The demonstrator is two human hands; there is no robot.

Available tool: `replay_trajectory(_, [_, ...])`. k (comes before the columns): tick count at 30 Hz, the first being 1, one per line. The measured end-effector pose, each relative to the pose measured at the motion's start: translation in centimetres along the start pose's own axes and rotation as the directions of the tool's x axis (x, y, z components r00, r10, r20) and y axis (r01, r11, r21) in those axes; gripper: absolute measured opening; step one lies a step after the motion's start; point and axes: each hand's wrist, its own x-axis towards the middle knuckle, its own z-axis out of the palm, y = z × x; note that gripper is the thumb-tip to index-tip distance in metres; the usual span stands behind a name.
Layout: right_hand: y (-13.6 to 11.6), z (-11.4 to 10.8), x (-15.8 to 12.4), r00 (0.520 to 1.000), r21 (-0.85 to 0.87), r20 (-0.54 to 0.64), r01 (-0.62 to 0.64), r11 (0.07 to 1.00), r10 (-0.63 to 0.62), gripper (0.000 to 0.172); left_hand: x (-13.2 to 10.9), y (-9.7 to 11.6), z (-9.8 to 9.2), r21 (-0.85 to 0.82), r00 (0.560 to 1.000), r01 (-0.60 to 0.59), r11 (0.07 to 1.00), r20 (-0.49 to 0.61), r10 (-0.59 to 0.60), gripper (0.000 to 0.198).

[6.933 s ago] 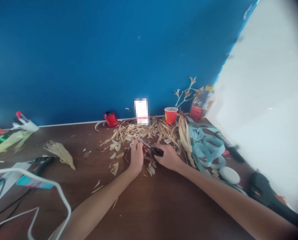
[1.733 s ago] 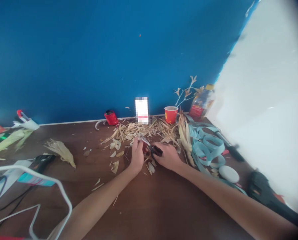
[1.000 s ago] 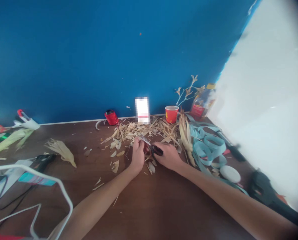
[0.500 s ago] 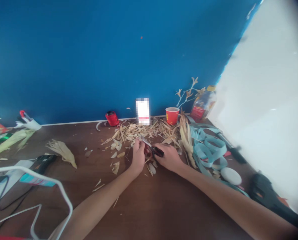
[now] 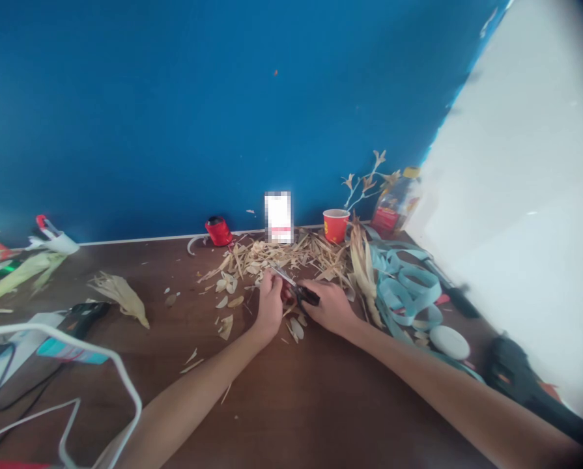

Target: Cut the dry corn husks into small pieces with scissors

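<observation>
My right hand (image 5: 331, 306) is closed around the black handles of a pair of scissors (image 5: 298, 289), whose blades point up and left toward my other hand. My left hand (image 5: 270, 305) has its fingers pinched together beside the blades; whatever they hold is too small or hidden to make out. Just beyond both hands lies a pile of dry husk scraps (image 5: 252, 257), strips and petal-like pieces. Several loose petal-shaped pieces (image 5: 227, 283) lie left of my left hand, and a few more lie below the scissors.
At the back stand a red paper cup (image 5: 337, 228), a plastic bottle (image 5: 393, 205) and a tipped red container (image 5: 218, 231). Dried husks (image 5: 365, 273) and coiled blue ribbon (image 5: 408, 293) lie right, near a black glue gun (image 5: 516, 374). A white cable (image 5: 125, 371) loops at left beside another husk (image 5: 122, 299).
Almost nothing differs. The view has shifted very slightly, and both hands and the scissors keep the same pose.
</observation>
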Motion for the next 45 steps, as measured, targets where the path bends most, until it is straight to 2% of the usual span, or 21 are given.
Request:
replay_trajectory(4, [0.21, 0.12, -0.03, 1.000, 0.008, -0.020, 0.009, 1.000, -0.009, 0.023, 0.00, 0.08, -0.07, 0.002, 1.000, -0.005, 1.000, 0.018, 0.005, 0.021])
replay_trajectory(9, [0.26, 0.27, -0.07, 0.989, 0.061, -0.142, -0.034, 0.998, 0.043, 0.031, -0.02, 0.05, -0.12, 0.030, 1.000, -0.003, 1.000, -0.011, 0.004, 0.019])
replay_trajectory(12, [0.16, 0.29, -0.03, 0.983, 0.073, -0.175, -0.047, 0.996, 0.059, 0.034, -0.07, 0.16, -0.10, 0.038, 1.000, 0.010, 0.999, -0.023, -0.009, 0.015])
replay_trajectory(21, [-0.04, 0.25, 0.05, 0.998, 0.045, -0.063, -0.022, 0.999, 0.025, 0.034, -0.09, 0.32, -0.04, 0.010, 1.000, 0.018, 1.000, -0.010, -0.018, 0.014])
replay_trajectory(25, [-0.24, 0.13, -0.10, 0.999, 0.045, -0.039, -0.012, 0.999, 0.013, 0.035, -0.16, 0.30, -0.09, 0.041, 0.999, -0.002, 0.999, -0.052, 0.004, 0.014])
replay_trajectory(31, [-0.36, 0.08, -0.08, 0.999, 0.023, -0.036, -0.018, 1.000, 0.019, 0.035, -0.27, 0.81, -0.16, 0.106, 0.999, -0.006, 0.994, -0.035, 0.010, 0.014])
replay_trajectory(40, [-0.39, 0.06, -0.23, 0.999, -0.009, -0.043, 0.001, 1.000, -0.001, 0.036, -0.34, 0.75, 0.02, 0.098, 0.997, 0.006, 0.995, -0.079, 0.002, 0.014])
replay_trajectory(45, [-0.56, 0.08, -0.29, 0.998, -0.062, -0.062, -0.018, 0.998, 0.014, 0.037, -0.43, 0.96, 0.11, 0.109, 0.998, -0.008, 0.994, -0.060, 0.014, 0.014])
